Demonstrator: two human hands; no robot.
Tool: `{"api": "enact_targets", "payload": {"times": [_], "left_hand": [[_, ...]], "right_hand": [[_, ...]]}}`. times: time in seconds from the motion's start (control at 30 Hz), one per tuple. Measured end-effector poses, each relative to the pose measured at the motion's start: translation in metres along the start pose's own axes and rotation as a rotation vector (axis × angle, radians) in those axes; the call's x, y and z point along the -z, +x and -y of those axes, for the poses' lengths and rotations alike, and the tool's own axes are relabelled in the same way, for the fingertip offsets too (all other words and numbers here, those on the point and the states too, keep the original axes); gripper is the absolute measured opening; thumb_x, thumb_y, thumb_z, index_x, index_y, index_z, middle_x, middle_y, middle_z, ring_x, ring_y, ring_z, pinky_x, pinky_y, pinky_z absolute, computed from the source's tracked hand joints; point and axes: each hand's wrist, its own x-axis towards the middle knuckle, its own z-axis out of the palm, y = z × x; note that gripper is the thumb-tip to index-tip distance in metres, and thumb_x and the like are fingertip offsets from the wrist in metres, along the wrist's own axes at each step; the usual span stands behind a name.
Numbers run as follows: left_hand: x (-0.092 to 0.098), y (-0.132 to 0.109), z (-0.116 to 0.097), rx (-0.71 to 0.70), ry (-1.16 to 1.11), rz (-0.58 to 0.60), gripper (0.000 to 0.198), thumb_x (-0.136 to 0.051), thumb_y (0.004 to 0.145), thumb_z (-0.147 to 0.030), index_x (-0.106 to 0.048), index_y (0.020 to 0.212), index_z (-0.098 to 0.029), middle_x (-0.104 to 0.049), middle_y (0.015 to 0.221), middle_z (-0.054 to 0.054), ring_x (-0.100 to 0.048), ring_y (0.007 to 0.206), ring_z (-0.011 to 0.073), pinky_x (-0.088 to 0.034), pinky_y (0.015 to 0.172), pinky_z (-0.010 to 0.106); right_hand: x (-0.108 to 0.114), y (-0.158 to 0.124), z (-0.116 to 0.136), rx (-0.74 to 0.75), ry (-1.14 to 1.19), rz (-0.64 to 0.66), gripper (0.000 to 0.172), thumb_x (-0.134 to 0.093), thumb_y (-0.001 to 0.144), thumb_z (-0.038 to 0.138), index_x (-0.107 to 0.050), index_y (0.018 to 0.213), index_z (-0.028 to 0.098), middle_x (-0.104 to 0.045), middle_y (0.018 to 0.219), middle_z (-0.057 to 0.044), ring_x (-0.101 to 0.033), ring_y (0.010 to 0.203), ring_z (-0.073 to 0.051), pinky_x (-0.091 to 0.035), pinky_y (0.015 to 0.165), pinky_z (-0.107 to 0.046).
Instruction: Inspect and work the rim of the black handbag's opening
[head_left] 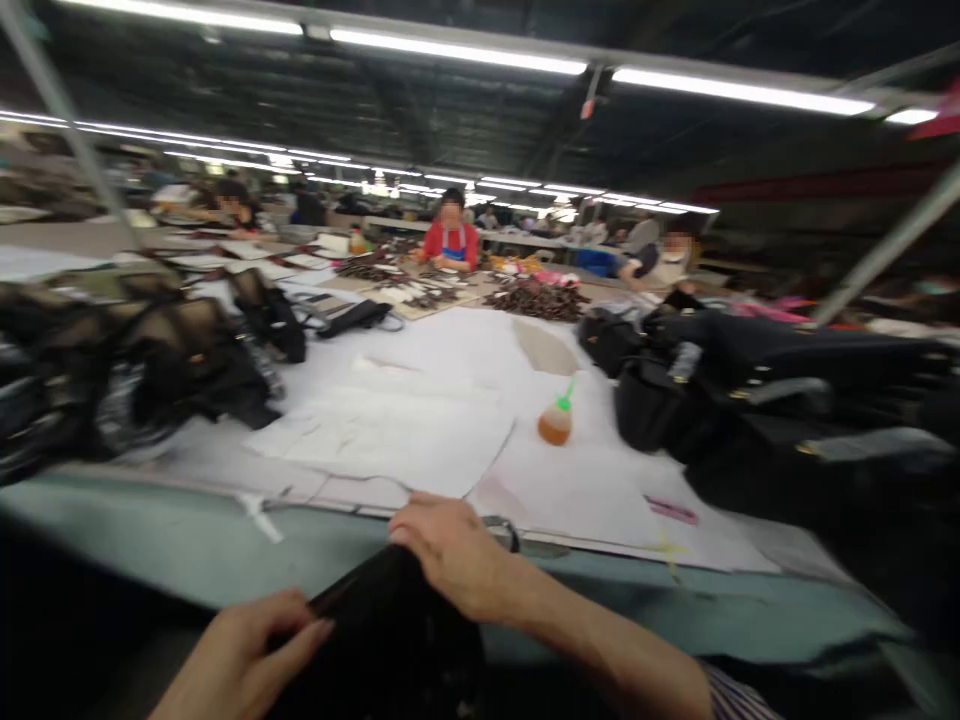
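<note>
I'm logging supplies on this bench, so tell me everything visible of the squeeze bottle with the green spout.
The squeeze bottle has a rounded, translucent, plastic-looking body that narrows upward to a green cap with a thin green spout. Amber-brown liquid fills the lower part. It stands on the white table covering, left of the black bags, its spout slanting up and slightly right. Only the covering appears to touch it. Any label is too blurred to make out.

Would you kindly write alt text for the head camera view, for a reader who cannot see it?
A person's left hand and right hand hold a black piece at the near edge of a white-covered table. A small bottle of amber liquid is on it, between piles of dark goods; farther back is a person in red.
</note>
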Motion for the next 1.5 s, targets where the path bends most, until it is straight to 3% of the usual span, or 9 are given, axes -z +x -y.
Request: {"api": "enact_targets", "payload": {"times": [0.1, 0.3, 0.7, 1.13, 1.33, 1.47, 1.5], "left_hand": [[0.004, -0.018, 0.003, 0.047, -0.037, -0.089, 0.028, -0.049, 0.077, -0.033, -0.06, 0.061, -0.013, -0.057, 0.061, -0.001, -0.052, 0.061, 0.0136, -0.036, 0.055, 0.022], [0.009, -0.023, -0.005, 0.055, -0.102, -0.143, 0.023, -0.05, 0.072, -0.027, -0.062, 0.058, -0.013, -0.055, 0.058, -0.001, -0.047, 0.056, 0.0104, -0.031, 0.051, 0.02], [0.007, -0.027, 0.006, 0.018, -0.102, -0.166, 0.025, -0.05, 0.072, -0.03, -0.064, 0.061, -0.013, -0.054, 0.054, -0.001, -0.046, 0.05, 0.009, -0.029, 0.046, 0.019], [0.003, -0.022, 0.01, -0.023, 0.003, -0.209, 0.029, -0.046, 0.074, -0.029, -0.063, 0.057, -0.012, -0.047, 0.044, -0.003, -0.04, 0.045, 0.007, -0.025, 0.043, 0.019], [0.003, -0.02, 0.009, 0.016, -0.021, -0.229, 0.028, -0.046, 0.073, -0.028, -0.062, 0.055, -0.012, -0.042, 0.043, -0.003, -0.037, 0.043, 0.0068, -0.023, 0.042, 0.019], [0.003, -0.019, 0.005, 0.01, -0.016, -0.233, 0.028, -0.046, 0.072, -0.026, -0.059, 0.052, -0.012, -0.039, 0.042, -0.004, -0.035, 0.043, 0.0067, -0.022, 0.042, 0.019], [0.003, -0.019, 0.005, 0.014, -0.016, -0.231, 0.028, -0.046, 0.072, -0.026, -0.058, 0.051, -0.012, -0.039, 0.042, -0.004, -0.034, 0.043, 0.0067, -0.022, 0.042, 0.02]], "right_hand": [[-0.003, 0.002, -0.001, -0.034, 0.121, -0.033, 0.024, -0.035, 0.091, 0.018, -0.058, 0.084, 0.019, -0.057, 0.08, 0.0, -0.052, 0.073, -0.012, -0.04, 0.069, -0.024], [-0.001, 0.001, 0.006, -0.045, 0.152, 0.027, 0.019, -0.042, 0.086, 0.017, -0.058, 0.095, 0.022, -0.057, 0.088, -0.001, -0.054, 0.081, -0.014, -0.04, 0.074, -0.026], [-0.013, 0.011, 0.013, -0.049, -0.142, 0.074, 0.012, -0.052, 0.084, 0.023, -0.064, 0.083, 0.026, -0.054, 0.078, 0.003, -0.053, 0.069, -0.012, -0.039, 0.062, -0.023], [-0.022, 0.01, 0.016, -0.015, -0.398, 0.048, 0.016, -0.046, 0.088, 0.028, -0.058, 0.078, 0.023, -0.052, 0.079, 0.001, -0.052, 0.068, -0.014, -0.035, 0.057, -0.027], [-0.02, 0.013, 0.025, 0.113, -0.574, -0.037, 0.016, -0.052, 0.084, 0.025, -0.057, 0.069, 0.022, -0.057, 0.082, -0.003, -0.051, 0.083, -0.022, -0.034, 0.067, -0.033], [-0.025, 0.02, 0.034, 0.144, -0.482, 0.091, 0.001, -0.058, 0.082, 0.023, -0.057, 0.082, 0.023, -0.061, 0.083, -0.001, -0.055, 0.078, -0.019, -0.035, 0.065, -0.03], [-0.027, 0.021, 0.036, 0.142, -0.472, 0.133, 0.004, -0.058, 0.081, 0.023, -0.056, 0.085, 0.023, -0.062, 0.079, 0.0, -0.056, 0.074, -0.018, -0.034, 0.062, -0.029]]}}
